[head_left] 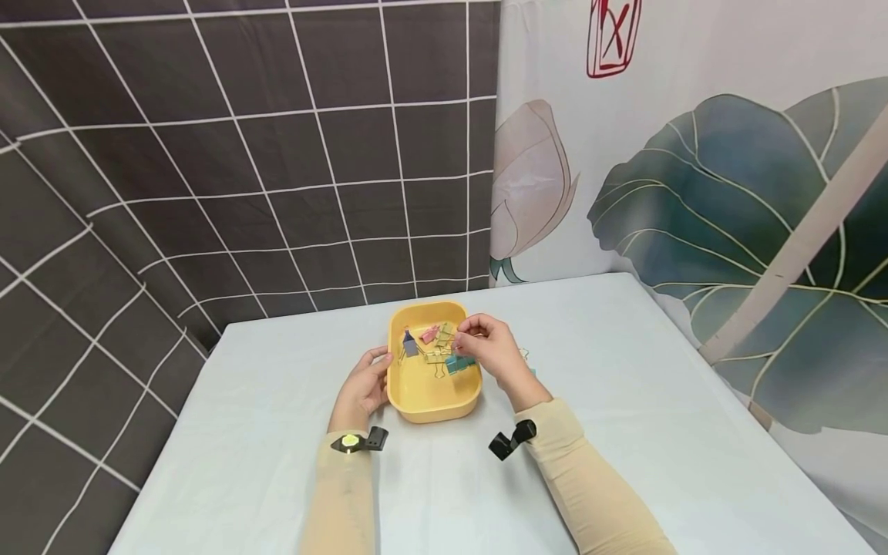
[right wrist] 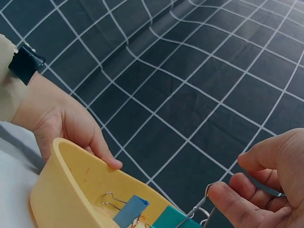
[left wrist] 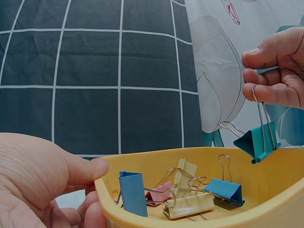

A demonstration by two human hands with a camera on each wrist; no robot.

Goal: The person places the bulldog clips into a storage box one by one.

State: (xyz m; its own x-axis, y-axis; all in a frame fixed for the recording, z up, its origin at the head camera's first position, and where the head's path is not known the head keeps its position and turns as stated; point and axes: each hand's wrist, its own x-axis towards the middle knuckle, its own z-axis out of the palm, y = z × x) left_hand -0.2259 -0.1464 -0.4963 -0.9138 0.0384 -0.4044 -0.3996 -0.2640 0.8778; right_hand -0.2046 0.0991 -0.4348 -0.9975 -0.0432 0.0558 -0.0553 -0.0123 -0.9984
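My left hand (head_left: 366,383) grips the left rim of a yellow plastic tray (head_left: 433,413), thumb on top and fingers outside below. Above the tray's right side, my right hand (head_left: 491,351) holds a teal binder clip (left wrist: 258,142) by one wire handle, which hangs from its curled fingers. In the left wrist view the clip is clear of the tray floor. Inside lie a blue binder clip (left wrist: 133,194) standing on end, a pink one (left wrist: 159,194), two pale yellow ones (left wrist: 190,206), and a darker blue one (left wrist: 226,191) at the right.
A white-covered table (head_left: 264,432) carries the tray. Partly hidden behind the right hand, a wire handle and a bit of teal (head_left: 533,371) show on the table. Behind stand a dark gridded curtain (head_left: 312,154) and a white one with painted leaves (head_left: 714,177).
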